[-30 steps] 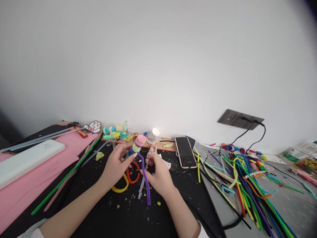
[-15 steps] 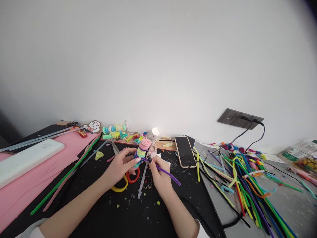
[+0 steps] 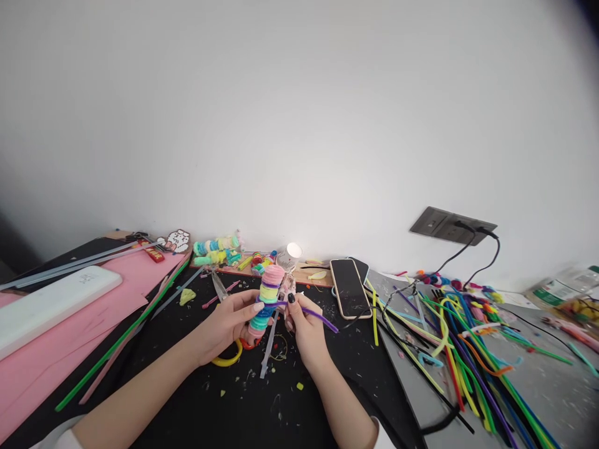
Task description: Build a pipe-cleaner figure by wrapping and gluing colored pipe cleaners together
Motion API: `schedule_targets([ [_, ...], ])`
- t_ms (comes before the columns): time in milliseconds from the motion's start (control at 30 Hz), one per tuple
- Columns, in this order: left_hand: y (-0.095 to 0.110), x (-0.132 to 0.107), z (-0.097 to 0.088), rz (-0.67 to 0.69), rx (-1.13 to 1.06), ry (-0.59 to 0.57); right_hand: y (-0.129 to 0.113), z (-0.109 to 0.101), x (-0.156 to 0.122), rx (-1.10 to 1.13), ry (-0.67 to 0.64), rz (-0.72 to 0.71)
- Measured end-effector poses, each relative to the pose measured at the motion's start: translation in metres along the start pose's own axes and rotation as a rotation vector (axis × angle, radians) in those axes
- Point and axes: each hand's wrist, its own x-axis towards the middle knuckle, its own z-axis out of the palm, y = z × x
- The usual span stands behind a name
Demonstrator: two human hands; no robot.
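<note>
My left hand (image 3: 224, 324) is closed round a stack of coiled pipe-cleaner discs (image 3: 266, 299), pink on top, then yellow, blue and teal, held nearly upright above the black table (image 3: 196, 405). My right hand (image 3: 306, 327) pinches a purple pipe cleaner (image 3: 318, 317) against the stack's middle; its free end points right. Under my hands lie scissors with yellow and red handles (image 3: 227, 360) and a clear glue stick (image 3: 267, 352).
A phone (image 3: 349, 287) lies right of my hands. A heap of coloured pipe cleaners (image 3: 468, 349) covers a grey board (image 3: 552, 399) at right. Pink paper (image 3: 56, 349), a white case (image 3: 51, 302) and long sticks sit left. Finished coiled pieces (image 3: 218, 248) rest by the wall; cables hang from a socket (image 3: 452, 226).
The purple pipe cleaner swung from hanging down to pointing right, and now wraps closer round the stack. Both hands and the stack shifted slightly right and toward me.
</note>
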Motion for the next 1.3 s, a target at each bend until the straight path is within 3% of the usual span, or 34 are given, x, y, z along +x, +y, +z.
schedule_targets([
  [400, 0.003, -0.003, -0.001, -0.065, -0.071, -0.134, 0.004, 0.0, -0.002, -0.168, -0.028, -0.011],
  [800, -0.001, -0.004, -0.006, -0.068, -0.153, -0.16, -0.006, 0.003, -0.007, -0.415, -0.064, -0.206],
  [1300, -0.004, -0.005, -0.01, -0.079, -0.147, -0.25, -0.006, 0.003, -0.009, -0.432, -0.16, -0.2],
])
